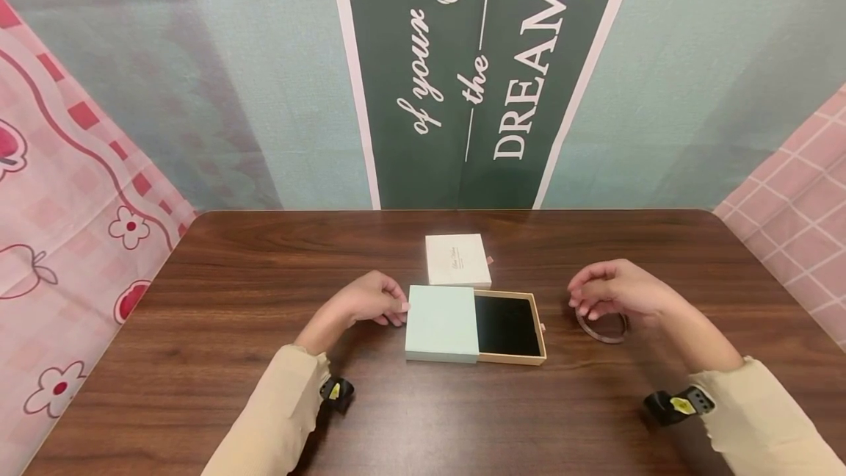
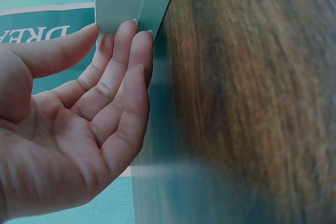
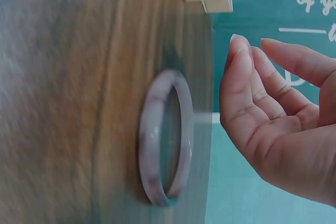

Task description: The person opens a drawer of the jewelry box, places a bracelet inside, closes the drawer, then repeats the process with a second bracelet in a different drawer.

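Observation:
A pale mint drawer box (image 1: 441, 320) lies on the table, its inner tray (image 1: 538, 329) slid out to the right and showing a black lining. At the box's left end is my left hand (image 1: 373, 300), fingers extended and fingertips against the mint side (image 2: 126, 3). A bangle (image 3: 152, 140), pale with mottled purplish patches and a glossy surface, lies on the table to the right of the tray. My right hand (image 1: 615, 289) hovers over the bangle's far edge with loosely bent fingers, holding nothing; a gap shows between thumb and fingertips in the right wrist view.
Just behind the mint box lies a smaller white box (image 1: 457, 259) with printed lettering and a small pink tab. The brown wooden table (image 1: 264, 263) ends at a green cloth backdrop (image 1: 297, 94), with pink patterned cloths at both sides.

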Motion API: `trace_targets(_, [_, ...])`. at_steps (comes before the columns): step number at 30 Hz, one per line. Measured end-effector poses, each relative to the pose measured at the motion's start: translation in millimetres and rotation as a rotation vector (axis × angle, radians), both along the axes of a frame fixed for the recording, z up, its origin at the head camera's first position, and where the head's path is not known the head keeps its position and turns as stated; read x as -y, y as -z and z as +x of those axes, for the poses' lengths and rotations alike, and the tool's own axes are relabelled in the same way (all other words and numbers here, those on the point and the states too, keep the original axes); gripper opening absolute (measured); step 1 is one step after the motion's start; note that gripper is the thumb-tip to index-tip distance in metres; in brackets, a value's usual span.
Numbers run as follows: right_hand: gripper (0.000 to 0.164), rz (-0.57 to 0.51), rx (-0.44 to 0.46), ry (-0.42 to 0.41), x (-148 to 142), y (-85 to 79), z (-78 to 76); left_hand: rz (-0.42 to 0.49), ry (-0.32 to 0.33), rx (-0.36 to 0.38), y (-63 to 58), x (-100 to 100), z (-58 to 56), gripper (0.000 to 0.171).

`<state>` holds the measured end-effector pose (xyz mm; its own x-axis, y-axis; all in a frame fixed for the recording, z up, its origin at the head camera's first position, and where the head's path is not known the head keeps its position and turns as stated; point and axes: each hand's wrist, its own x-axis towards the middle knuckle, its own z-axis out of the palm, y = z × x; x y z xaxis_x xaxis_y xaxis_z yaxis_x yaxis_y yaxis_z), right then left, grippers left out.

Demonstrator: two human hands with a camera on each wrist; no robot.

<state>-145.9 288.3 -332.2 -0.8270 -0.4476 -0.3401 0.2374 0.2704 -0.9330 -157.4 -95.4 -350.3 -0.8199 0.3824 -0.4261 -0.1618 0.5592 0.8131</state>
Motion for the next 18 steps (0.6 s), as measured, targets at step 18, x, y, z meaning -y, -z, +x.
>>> trace_targets(18, [0.014,0.007,-0.025,0.073,-47,5.2,-4.9,0.012,0.008,-0.005,2.1,0,0.8,0.008])
